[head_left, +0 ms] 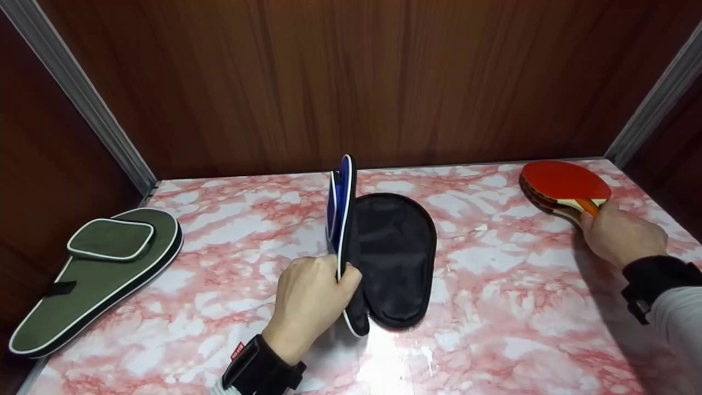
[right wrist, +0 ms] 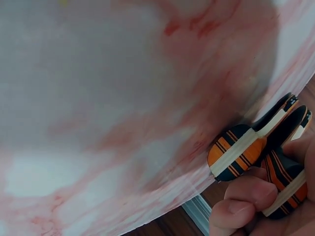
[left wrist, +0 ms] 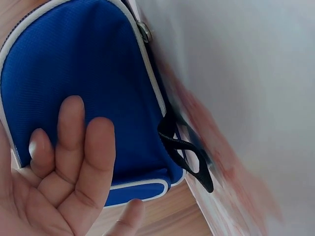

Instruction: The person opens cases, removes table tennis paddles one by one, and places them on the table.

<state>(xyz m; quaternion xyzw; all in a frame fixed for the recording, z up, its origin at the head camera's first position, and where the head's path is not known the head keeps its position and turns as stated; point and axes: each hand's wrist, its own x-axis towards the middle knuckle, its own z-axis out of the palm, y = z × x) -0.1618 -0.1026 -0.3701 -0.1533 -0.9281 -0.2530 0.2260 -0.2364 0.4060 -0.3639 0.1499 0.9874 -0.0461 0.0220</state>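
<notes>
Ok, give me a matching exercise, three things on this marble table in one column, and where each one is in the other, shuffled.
Things:
1. green case
2. blue case
3. red paddles

Places:
A. far right, handles gripped by the right hand
B. middle, lid held up by the left hand
C. far left, lying closed

Pairs: 1-C, 2-B, 3-A
</notes>
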